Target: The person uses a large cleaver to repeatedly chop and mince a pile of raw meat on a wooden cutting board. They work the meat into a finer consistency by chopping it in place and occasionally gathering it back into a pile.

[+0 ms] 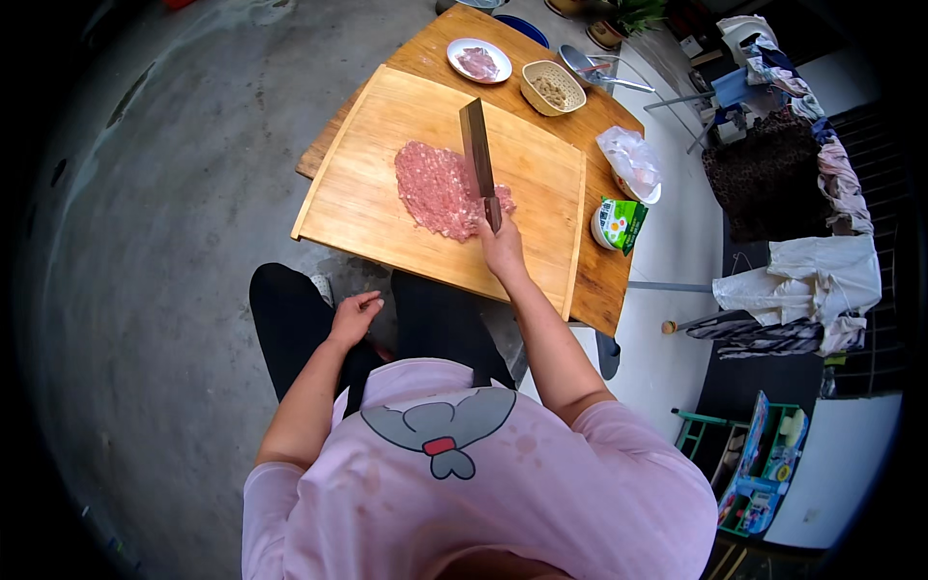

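Observation:
My right hand (pixel 503 250) grips the handle of a cleaver (pixel 476 148), whose broad blade points away from me. The blade is over the right part of a flattened mass of minced meat (pixel 435 190); whether its edge touches the meat cannot be told. A wooden cutting board (pixel 348 196) with raised side strips lies under the meat. My left hand (pixel 357 317) is by my knee, below the board's near edge, with fingers loosely bent and nothing visible in it.
On the wooden table (pixel 605 286), behind the board, are a white plate (pixel 478 60) with meat pieces and a basket (pixel 552 88) with brownish bits. A bagged bowl (pixel 631 163) and a green-labelled packet (pixel 618 225) stand right. Laundry (pixel 797 283) hangs further right.

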`<state>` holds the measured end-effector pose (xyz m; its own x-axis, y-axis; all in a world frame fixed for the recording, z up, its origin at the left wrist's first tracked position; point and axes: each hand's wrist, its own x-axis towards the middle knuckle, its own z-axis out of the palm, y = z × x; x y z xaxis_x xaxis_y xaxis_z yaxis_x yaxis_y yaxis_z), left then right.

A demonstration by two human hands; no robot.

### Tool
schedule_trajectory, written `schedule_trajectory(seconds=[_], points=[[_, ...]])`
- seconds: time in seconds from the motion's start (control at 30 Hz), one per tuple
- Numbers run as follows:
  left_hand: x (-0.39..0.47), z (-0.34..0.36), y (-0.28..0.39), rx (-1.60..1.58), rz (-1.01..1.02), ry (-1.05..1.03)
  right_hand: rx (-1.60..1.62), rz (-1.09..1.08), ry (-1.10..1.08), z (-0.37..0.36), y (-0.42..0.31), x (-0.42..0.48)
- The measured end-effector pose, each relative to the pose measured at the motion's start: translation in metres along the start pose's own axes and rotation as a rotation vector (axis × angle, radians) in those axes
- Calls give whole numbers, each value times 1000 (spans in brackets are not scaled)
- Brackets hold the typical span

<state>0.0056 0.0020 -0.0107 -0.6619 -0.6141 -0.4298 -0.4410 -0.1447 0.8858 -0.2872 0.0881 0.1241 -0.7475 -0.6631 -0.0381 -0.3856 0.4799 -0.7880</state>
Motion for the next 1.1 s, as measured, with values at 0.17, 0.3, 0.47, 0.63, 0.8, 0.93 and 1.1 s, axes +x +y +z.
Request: schedule_trajectory(seconds=[0.17,0.3,0.47,0.63,0.8,0.93,1.1], points=[[3,0,8,52,-55,-3,-253,101,-106,15,27,15],[-3,2,-3,4,30,16,-135,29,-12,-3,-7,-5],[5,1,7,4,-27,14,-300,105,-49,17,22,6],[2,3,-7,48,44,12,-66,2,-8,-1,6,-4],[2,0,4,59,-30,12,-181,33,-56,14,20,2],[-3,-1,3,49,-15,3,-144,41,-22,-6,-13,-9],[1,-2,12,12,-66,-3,-280,35,-13,8,27,-4]])
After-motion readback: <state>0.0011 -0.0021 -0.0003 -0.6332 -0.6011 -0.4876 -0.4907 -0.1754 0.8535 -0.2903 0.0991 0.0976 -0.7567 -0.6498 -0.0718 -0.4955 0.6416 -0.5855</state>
